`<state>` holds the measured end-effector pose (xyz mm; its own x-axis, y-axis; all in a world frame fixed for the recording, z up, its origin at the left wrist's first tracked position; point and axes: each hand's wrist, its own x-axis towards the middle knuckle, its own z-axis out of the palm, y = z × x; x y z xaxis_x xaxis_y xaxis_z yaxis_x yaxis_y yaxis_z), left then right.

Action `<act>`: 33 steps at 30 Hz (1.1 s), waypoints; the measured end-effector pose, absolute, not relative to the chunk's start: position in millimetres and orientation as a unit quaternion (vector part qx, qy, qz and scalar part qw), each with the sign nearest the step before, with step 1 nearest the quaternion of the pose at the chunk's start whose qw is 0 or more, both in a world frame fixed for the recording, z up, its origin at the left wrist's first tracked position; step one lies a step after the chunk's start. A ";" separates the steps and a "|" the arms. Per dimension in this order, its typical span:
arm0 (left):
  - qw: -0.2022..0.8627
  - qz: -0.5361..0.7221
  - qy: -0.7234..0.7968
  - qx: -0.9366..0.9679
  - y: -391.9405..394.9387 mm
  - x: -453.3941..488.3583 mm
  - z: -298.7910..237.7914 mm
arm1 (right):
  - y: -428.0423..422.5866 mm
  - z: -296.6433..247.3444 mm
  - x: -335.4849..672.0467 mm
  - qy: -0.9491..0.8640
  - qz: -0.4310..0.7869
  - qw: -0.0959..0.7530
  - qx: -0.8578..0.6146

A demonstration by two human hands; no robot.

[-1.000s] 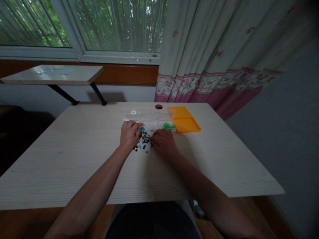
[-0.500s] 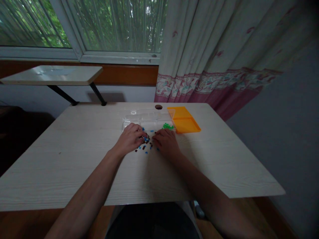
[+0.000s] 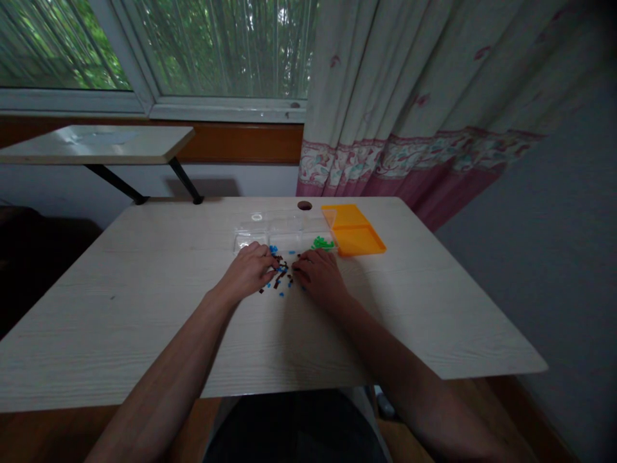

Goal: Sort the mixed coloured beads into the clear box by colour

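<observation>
- Brown pieces [image 3: 276, 283] and blue pieces [image 3: 282, 294] lie loose and mixed on the desk [image 3: 144, 321], a small scatter between the hands.
- Left hand [image 3: 249, 269]: at the scatter's left side, fingers bent, thumb and forefinger narrowly apart over the pieces. Whether it pinches one, cannot tell.
- Right hand [image 3: 318, 272]: at the right edge, fingers curled low, tips toward the scatter. Cannot tell if it holds anything.
- Hands come in from opposite sides, probably so neither blocks the other and the pieces show between.
- Clear case [image 3: 284, 243] lies open just beyond the scatter, compartments on the near side; likely set there for short reach.
- Green pieces [image 3: 322, 243] sit together in its right-end compartment, which presumably keeps them apart from the loose ones.
- Orange box [image 3: 357, 238], open, by the case's right end; off-centre, seemingly out of the hands' way.
</observation>
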<state>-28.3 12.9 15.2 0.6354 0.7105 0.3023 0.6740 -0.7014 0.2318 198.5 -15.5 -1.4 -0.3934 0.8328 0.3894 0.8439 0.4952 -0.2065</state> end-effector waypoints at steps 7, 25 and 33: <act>0.051 0.157 0.390 0.906 12.8 -28.7 19.0 | -20.5 4.5 191.4 -0.859 -0.007 0.209 -0.468; 0.075 0.155 0.387 0.906 12.7 -26.9 17.3 | -17.0 0.3 196.0 -0.840 -0.006 0.236 -0.489; 0.056 0.168 0.374 0.911 15.5 -26.2 9.2 | -15.8 -1.6 196.6 -0.840 -0.006 0.247 -0.484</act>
<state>-26.2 15.5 9.2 0.6647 0.6993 0.2630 0.6614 -0.7145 0.2280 196.6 -15.8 -1.6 -0.4098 0.8094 0.4206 0.8158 0.5315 -0.2280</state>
